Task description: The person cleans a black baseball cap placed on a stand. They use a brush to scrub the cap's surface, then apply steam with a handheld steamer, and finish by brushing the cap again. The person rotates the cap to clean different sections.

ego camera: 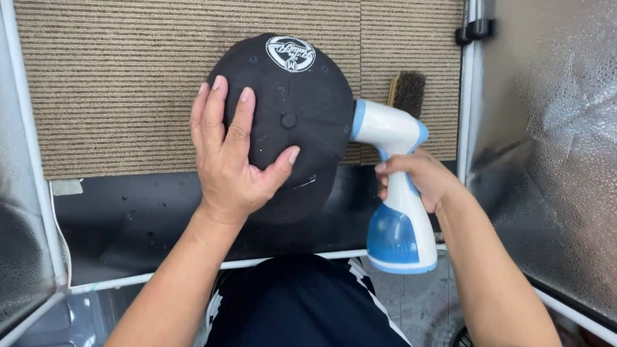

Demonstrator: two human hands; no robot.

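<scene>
The round fabric baseball cap (292, 111) is black all over, with a white embroidered emblem on the crown and a black button at its top. Just right of the cap, the plastic handheld garment steamer (395, 197) is white, with a pale blue band at the nozzle, a blue strip along the handle and a translucent blue tank at its base. Behind the cap, the ribbed carpet panel (132, 51) is tan with fine dark horizontal stripes. Right of the cap, the wooden brush (408, 91) has dark brown bristles.

Black cap (292, 111) (crown up), white-blue steamer (396, 204)
</scene>
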